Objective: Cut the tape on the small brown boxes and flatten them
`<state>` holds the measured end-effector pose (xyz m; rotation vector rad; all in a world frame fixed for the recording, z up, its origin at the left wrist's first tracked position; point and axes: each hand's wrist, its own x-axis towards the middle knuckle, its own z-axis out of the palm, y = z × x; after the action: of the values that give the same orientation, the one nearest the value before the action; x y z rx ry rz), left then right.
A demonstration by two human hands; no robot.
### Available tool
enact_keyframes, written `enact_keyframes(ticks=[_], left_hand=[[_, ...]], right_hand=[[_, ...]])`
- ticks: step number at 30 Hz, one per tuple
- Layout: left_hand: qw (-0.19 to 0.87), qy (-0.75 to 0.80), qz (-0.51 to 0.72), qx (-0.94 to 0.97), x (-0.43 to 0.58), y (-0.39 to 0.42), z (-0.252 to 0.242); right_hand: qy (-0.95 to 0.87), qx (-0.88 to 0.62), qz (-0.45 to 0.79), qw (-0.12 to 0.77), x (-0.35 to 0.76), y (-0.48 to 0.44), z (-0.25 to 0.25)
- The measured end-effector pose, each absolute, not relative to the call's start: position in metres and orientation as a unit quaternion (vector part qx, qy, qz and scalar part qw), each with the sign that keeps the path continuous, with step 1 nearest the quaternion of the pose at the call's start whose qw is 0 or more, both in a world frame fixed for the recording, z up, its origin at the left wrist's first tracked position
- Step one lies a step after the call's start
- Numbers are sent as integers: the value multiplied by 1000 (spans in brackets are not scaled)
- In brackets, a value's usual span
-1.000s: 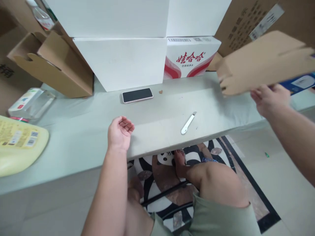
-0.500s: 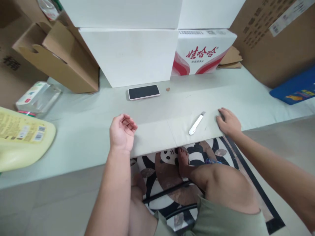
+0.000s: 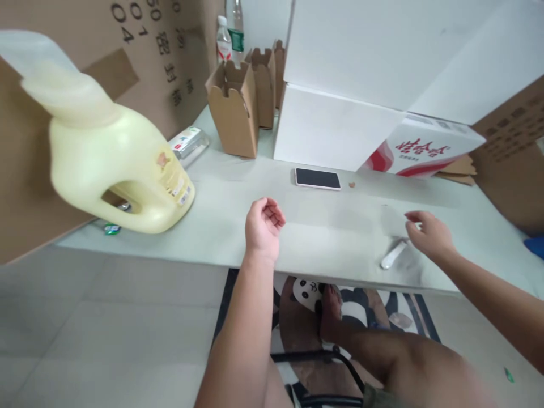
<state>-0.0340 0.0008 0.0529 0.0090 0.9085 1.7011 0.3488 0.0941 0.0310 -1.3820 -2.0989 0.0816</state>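
Note:
My left hand (image 3: 264, 229) rests near the table's front edge, palm turned inward. Its fingers are loosely curled, with nothing in them. My right hand (image 3: 431, 233) hovers over the table, slightly blurred, thumb and forefinger apart and no object between them. Just to its lower left lies a white utility knife (image 3: 394, 254); the hand hides or nearly touches the blade end. Beyond my left hand a phone (image 3: 318, 178) with a dark screen lies flat. A small brown scrap (image 3: 352, 185) is beside the phone.
A large pale yellow jug (image 3: 127, 141) stands on the left, near a clear plastic package (image 3: 189, 141). Open cardboard boxes (image 3: 232, 122) and bottles (image 3: 224, 42) are behind. White cartons (image 3: 335, 124) and a red-and-white carton (image 3: 425, 148) line the back of the pale-covered table (image 3: 331, 232).
The view has swung left, bringing the whole jug and more boxes into sight. My right hand has lifted off the table and moved toward the utility knife. My left hand keeps its pose.

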Motion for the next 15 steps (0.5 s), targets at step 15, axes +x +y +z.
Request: enact_keyframes(ticks=[15], left_hand=[[555, 382, 738, -32, -59, 0, 57]], right_hand=[[-913, -389, 6, 127, -87, 204, 132]])
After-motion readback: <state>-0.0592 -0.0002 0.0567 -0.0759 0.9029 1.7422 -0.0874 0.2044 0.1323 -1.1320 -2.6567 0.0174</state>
